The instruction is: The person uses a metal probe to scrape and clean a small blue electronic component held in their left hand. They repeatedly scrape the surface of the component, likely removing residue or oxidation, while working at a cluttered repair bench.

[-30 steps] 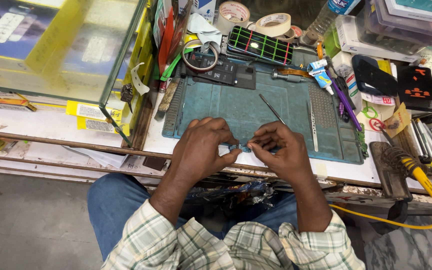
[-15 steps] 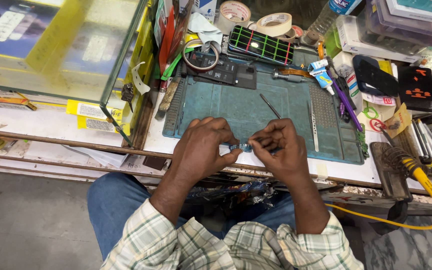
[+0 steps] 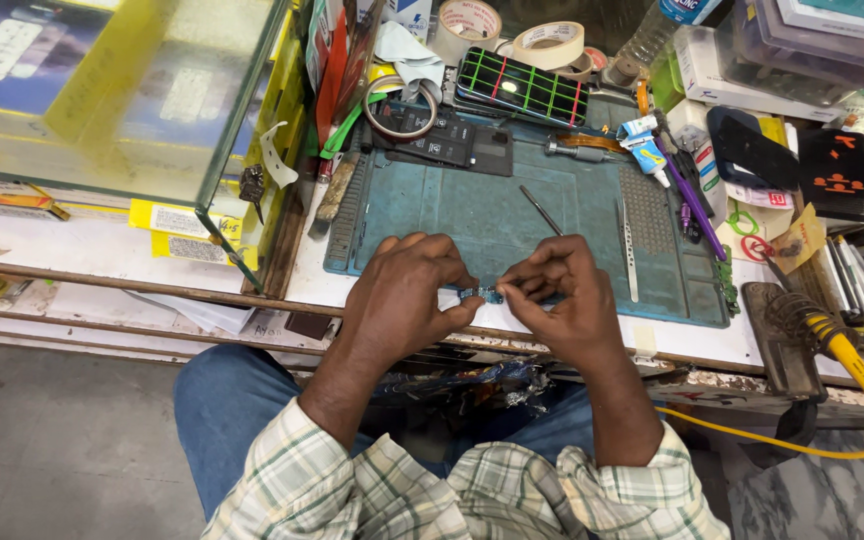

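Pinched between both hands: a small part [image 3: 480,294], thin, short and bluish-grey, lying level across the gap between the fingertips (too small to tell its exact kind). Left hand [image 3: 404,296] with thumb and forefinger pressed together on the part's left end, other fingers curled in over the palm. Right hand [image 3: 564,300] in the same grip on the right end, fingertips closed on it, knuckles up. Part held just above the near edge of the teal work mat [image 3: 492,215], over the front rim of the counter [image 3: 312,285].

On the mat, just beyond the right hand: a thin metal probe [image 3: 541,210] lying at a slant, and tweezers [image 3: 627,248] lying lengthwise beside it. Further back: a dark phone back panel [image 3: 447,140], and a phone with green and red grid lines on its screen [image 3: 522,88], tilted. Behind those, rolls of tape [image 3: 549,44]. To the right of the mat: a small glue tube [image 3: 644,142], a purple-handled tool [image 3: 694,200], two dark phones [image 3: 797,160] well apart from the hands. At the counter's right front corner: a soldering iron stand with a yellow coiled cable [image 3: 857,360]. To the left: a glass display case [image 3: 122,90]. Below: plaid sleeves and blue jeans [image 3: 222,400].
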Demonstrator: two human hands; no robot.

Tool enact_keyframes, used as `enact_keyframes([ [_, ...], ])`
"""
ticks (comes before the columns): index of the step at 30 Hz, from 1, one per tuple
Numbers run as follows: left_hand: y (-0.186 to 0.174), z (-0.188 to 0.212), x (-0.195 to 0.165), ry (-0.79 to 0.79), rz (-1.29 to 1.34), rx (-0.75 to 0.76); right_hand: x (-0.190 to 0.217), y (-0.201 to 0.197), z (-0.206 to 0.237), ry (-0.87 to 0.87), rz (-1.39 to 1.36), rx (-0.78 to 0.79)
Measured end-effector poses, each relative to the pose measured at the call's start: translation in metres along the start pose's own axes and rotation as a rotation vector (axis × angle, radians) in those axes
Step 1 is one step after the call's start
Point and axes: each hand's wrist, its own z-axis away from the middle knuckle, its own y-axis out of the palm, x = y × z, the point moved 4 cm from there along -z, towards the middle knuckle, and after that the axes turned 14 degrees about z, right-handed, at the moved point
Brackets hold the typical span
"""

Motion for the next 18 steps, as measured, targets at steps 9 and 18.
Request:
enact_keyframes([
  [9, 0.0009, -0.0013, 0.0014, -0.005, 0.009, -0.001, -0.0018, 0.0022, -0.0019, -0.012, 0.041, 0.009],
  [18, -0.0006, -0.0026, 0.0011, 0.027, 0.007, -0.018, 0.0024, 0.0008, -0.0018, -0.035, 0.022, -0.02],
])
